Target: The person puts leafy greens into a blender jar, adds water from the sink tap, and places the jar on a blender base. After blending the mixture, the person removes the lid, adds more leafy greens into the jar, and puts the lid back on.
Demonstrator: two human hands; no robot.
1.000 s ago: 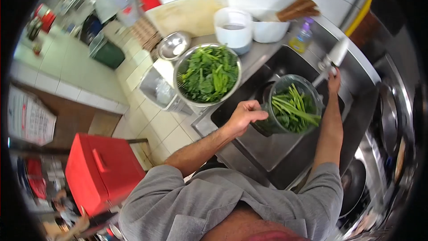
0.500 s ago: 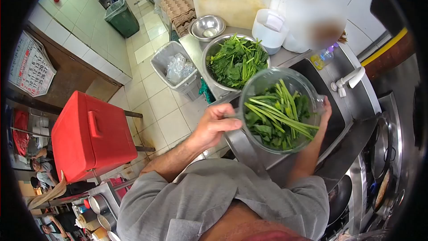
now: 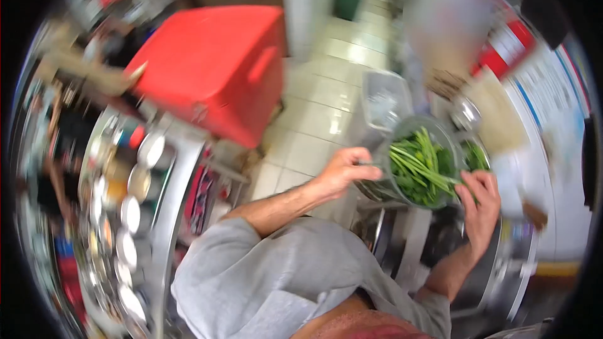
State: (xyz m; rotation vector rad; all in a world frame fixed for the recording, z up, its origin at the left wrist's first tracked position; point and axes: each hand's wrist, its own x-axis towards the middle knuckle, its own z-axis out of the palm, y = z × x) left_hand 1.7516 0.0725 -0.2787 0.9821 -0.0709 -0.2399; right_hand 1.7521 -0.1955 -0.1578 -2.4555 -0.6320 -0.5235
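Note:
A clear round container (image 3: 391, 182) with green leafy vegetables (image 3: 422, 166) inside hangs in front of me between both hands. My left hand (image 3: 348, 171) is closed on its handle at the left. At the right rim, my right hand (image 3: 479, 204) grips the container, fingers bent beside the stems that reach over the edge. Behind it, partly hidden, more greens (image 3: 474, 156) show in a metal bowl. The view is blurred by motion.
A red cooler (image 3: 207, 63) stands at the upper left. White tubs (image 3: 130, 215) line a metal counter at left, with people beyond. A grey bin (image 3: 384, 97), small steel bowls (image 3: 466, 113) and cutting board (image 3: 499, 113) are behind the container. The sink is lower right.
The view has swung left, away from the sink and tap. My right hand left the tap and took hold of the container, which has been lifted out of the sink.

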